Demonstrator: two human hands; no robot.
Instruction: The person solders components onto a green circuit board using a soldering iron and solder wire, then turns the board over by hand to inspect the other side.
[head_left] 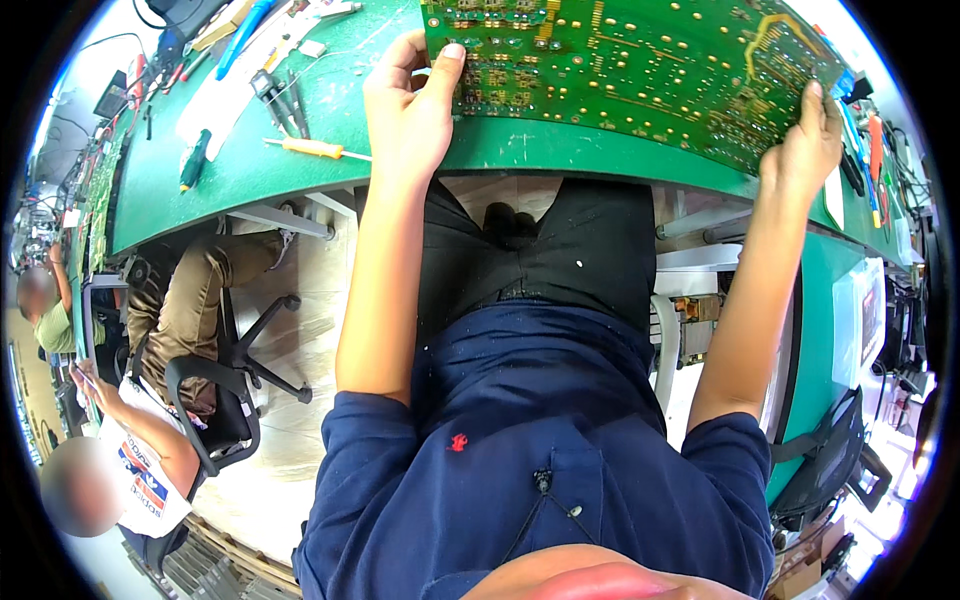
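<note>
A large green circuit board (pixel 640 75) is held up at the front edge of the green bench, its solder joints and gold traces facing me. My left hand (pixel 413 105) grips its left edge, thumb on the near face and fingers curled behind. At the lower right corner my right hand (pixel 805 145) pinches the board's edge, with the fingertips partly hidden. The board's top runs out of the picture.
Left of the board, the green bench (pixel 300 190) bears a yellow-handled screwdriver (pixel 312 148), a green-handled screwdriver (pixel 195 160) and black-handled tools (pixel 278 100). More tools (pixel 872 165) lie at the right. A seated co-worker (pixel 150 440) is at the left.
</note>
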